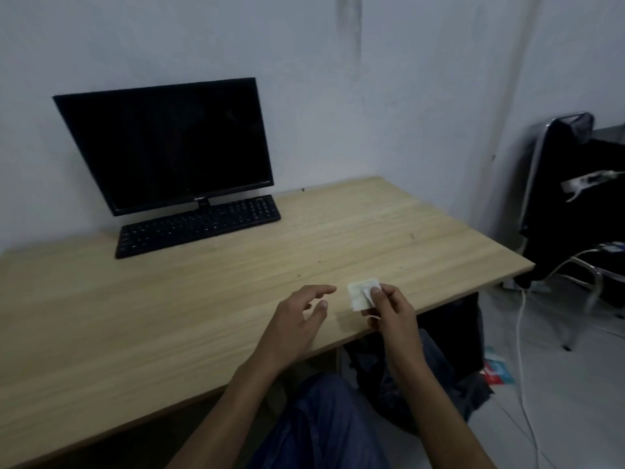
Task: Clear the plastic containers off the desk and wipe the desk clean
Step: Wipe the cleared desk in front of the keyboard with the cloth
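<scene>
Looking down through the head camera, I am seeing a pale wooden desk (pixel 203 316) filling most of the view. My right hand (pixel 392 309) is pinching a small folded white tissue (pixel 362 294) between thumb and fingertips, near the desk's front edge at about five o'clock from the desk's middle. The tissue is lying against the desk surface, with part of it hidden behind the fingers.

My left hand (pixel 301 319) is hovering just beside the tissue, at nine o'clock from it, fingers relaxed and spread, gripping nothing. I cannot tell whether its fingertips are touching the wood.

A black monitor (pixel 165 143) with a dark screen is standing at the desk's far side, at about eleven o'clock from my hands, against a pale wall (pixel 372 79). A black keyboard (pixel 199 225) is lying just in front of it, partly under the screen's lower edge.

At three o'clock, off the desk, a metal-framed chair (pixel 568 204) draped in black is standing on a pale floor. A white cable (pixel 522 367) is running down across that floor. Blue trousers (pixel 324 428) are showing below the desk edge at six o'clock.
</scene>
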Available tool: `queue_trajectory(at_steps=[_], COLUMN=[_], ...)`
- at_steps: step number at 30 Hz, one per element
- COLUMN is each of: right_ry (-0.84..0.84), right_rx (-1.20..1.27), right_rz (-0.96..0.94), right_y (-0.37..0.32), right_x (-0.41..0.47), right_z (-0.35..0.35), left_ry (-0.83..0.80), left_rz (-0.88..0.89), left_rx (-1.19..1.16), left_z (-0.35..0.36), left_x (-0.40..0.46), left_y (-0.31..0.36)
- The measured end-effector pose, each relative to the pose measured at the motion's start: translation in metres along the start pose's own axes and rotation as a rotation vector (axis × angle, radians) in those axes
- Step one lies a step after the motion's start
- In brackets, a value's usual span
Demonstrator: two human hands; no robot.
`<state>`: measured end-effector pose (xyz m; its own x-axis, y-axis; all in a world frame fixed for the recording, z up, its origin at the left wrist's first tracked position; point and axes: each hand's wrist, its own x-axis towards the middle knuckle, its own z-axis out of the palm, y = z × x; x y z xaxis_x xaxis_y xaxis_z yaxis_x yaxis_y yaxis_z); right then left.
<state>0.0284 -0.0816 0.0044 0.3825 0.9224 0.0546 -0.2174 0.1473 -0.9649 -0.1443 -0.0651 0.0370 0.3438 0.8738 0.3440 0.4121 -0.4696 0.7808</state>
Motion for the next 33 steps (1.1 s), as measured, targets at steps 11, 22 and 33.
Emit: queue_trajectory(at_steps=[11, 22, 33], right_ry=[0.208, 0.247, 0.191], right_rx=[-0.168, -0.222, -0.385], right_rz=[0.012, 0.223, 0.177], right_y=[0.021, 0.065, 0.087], right_x=[0.004, -0.002, -0.001], right_z=[-0.132, -0.198, -0.213], left_ry=[-0.281, -0.490, -0.616], left_rz=[0.234, 0.222, -0.009], left_rx=[0.184, 0.302, 0.456], left_z=[0.111, 0.170, 0.219], left_x=[0.015, 0.009, -0.007], left_y=[0.002, -0.017, -0.051])
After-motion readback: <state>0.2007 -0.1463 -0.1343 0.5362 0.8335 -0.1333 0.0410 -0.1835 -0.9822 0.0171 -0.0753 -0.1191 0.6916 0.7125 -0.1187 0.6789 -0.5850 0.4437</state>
